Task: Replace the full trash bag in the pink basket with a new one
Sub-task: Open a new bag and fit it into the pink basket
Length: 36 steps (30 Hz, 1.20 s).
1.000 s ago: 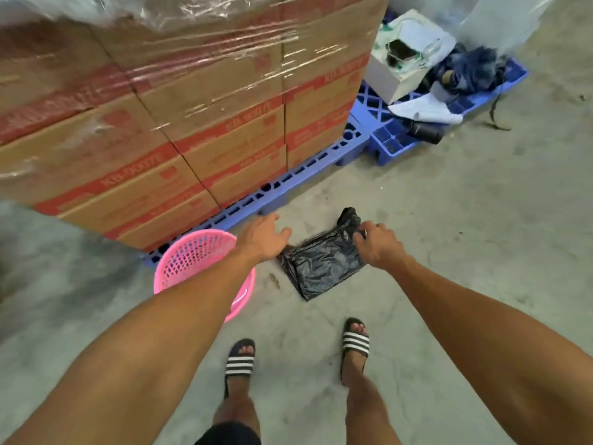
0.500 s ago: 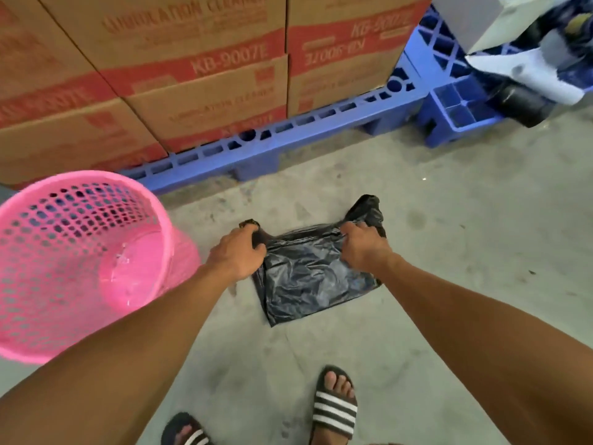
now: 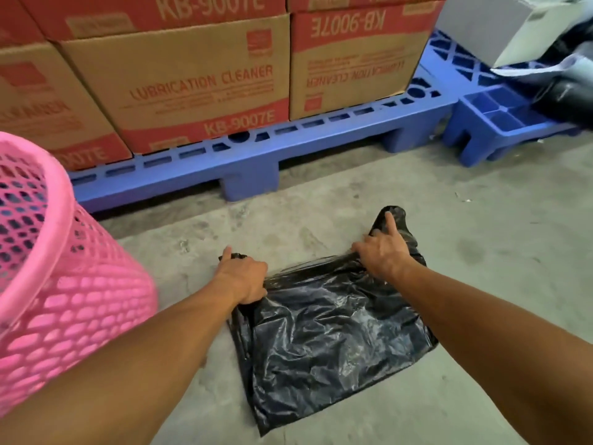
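Black crinkled plastic under both hands: one trash bag, lying flat on the concrete floor, mostly smoothed out, glossy with creases.

Left hand: fingers curled closed on the bag's upper left corner, the film bunched into the fist; thumb tip points away from the person. A small black tab of the bag sticks out just past the knuckles.

Right hand: three or four fingers folded down onto the upper right edge, pinching a gathered ridge of plastic; the index finger is stretched out straight, resting on the raised handle loop of the bag at its far corner. The stretch of edge between the two hands is pulled into a taut fold.

Both bare forearms run from the bottom corners of the view to the bag.

Count, working outward:
- 1 pink basket, mesh-sided, at the left, just beside the left forearm, apart from the bag; its inside is not visible from here.
- 2 blue plastic pallets: a long one behind the bag, a second at the right.
- 5 cardboard boxes visible on the long pallet, red-banded, printed "LUBRICATION CLEANER" and "KB-9007E"; one is printed upside down.
- 1 grey box on the second pallet, beside dark items too blurred to name
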Each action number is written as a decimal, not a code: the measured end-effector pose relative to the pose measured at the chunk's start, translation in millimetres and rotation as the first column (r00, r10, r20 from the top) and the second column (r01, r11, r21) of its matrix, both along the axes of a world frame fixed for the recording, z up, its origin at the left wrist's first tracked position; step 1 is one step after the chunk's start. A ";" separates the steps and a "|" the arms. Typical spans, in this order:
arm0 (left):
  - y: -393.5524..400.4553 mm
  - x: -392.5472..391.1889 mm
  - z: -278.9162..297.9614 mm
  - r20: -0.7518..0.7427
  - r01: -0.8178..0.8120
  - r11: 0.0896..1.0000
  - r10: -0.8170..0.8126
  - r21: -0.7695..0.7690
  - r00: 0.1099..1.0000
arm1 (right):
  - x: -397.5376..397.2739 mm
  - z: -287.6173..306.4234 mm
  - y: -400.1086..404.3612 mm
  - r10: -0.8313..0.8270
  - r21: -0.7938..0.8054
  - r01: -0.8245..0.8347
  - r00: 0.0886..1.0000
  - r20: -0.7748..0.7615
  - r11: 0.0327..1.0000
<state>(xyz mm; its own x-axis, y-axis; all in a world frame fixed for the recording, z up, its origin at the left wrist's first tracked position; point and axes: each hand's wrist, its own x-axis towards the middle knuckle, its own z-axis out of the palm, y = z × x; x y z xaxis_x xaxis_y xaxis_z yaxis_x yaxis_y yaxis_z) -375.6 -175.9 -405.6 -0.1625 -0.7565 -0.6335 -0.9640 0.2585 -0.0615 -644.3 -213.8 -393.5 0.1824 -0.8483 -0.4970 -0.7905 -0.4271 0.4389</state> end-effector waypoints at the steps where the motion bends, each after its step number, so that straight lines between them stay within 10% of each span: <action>1: 0.1 2.2 -0.3 -0.017 -0.009 1.000 0.009 0.012 1.000 | 2.5 3.6 1.2 0.000 0.003 0.000 1.000 -0.024 1.000; 10: 9.1 17.3 61.0 -0.428 -0.434 0.892 0.346 -0.126 0.835 | 11.5 80.2 15.1 -0.357 0.098 0.350 0.827 0.434 0.931; 16: 5.2 30.8 116.2 -0.578 -0.656 0.750 0.575 0.089 0.579 | 20.1 153.4 21.2 -0.167 -0.172 0.424 0.651 0.740 0.889; 21: 30.2 47.5 140.6 -0.417 -0.512 0.805 0.594 0.300 0.688 | 28.7 191.4 32.1 -0.029 -0.404 0.354 0.781 0.623 0.843; 25: 44.8 49.3 150.5 -0.495 -0.493 0.868 0.451 0.051 0.743 | 33.3 202.7 40.2 -0.095 -0.446 0.333 0.874 0.477 0.831; 30: 42.7 53.6 180.3 -0.805 -0.713 0.674 0.525 0.193 0.278 | 39.8 213.9 56.0 0.071 -0.382 -0.034 0.994 0.084 0.924; 36: 42.0 48.7 227.7 -0.891 -0.721 0.585 0.443 0.370 -0.097 | 55.4 220.6 58.9 -0.084 -0.054 0.115 0.910 0.407 0.992</action>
